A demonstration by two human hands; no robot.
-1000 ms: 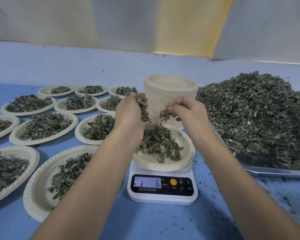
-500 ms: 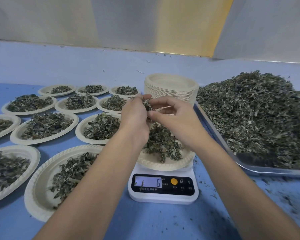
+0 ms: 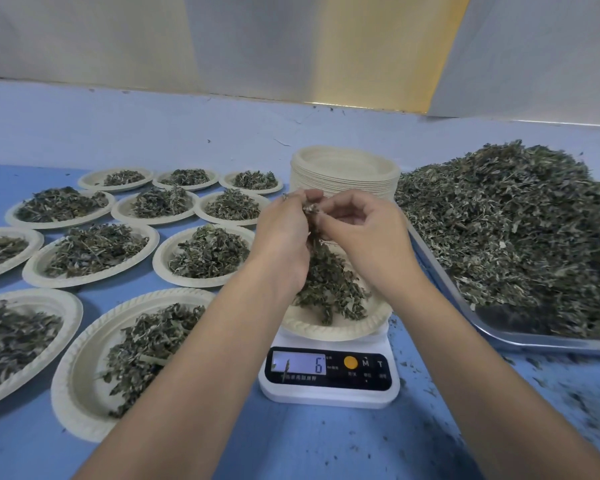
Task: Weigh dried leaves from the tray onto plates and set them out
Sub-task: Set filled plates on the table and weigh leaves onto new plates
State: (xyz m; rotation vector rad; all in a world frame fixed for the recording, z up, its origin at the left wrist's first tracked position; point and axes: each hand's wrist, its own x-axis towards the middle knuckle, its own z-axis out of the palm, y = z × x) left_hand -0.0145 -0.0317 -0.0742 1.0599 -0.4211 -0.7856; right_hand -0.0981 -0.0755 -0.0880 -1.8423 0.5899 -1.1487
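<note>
A cream paper plate (image 3: 329, 330) with a mound of dried leaves (image 3: 329, 289) sits on a white digital scale (image 3: 329, 379) whose display reads 6. Both hands hover together above that plate. My left hand (image 3: 281, 237) grips a clump of dried leaves (image 3: 310, 209), and my right hand (image 3: 367, 230) pinches at the same clump with thumb and fingertips. To the right, a metal tray (image 3: 548, 341) holds a large heap of dried leaves (image 3: 513, 230).
Several filled paper plates (image 3: 94, 251) cover the blue table on the left, the nearest one (image 3: 83, 386) beside my left forearm. A tall stack of unused plates (image 3: 343, 174) stands behind the scale. Leaf crumbs litter the table (image 3: 551, 410) at the front right.
My right hand, apart from the left a second ago with a few leaves in it, has moved left and now meets the left hand at the clump. The scale still reads 6.
</note>
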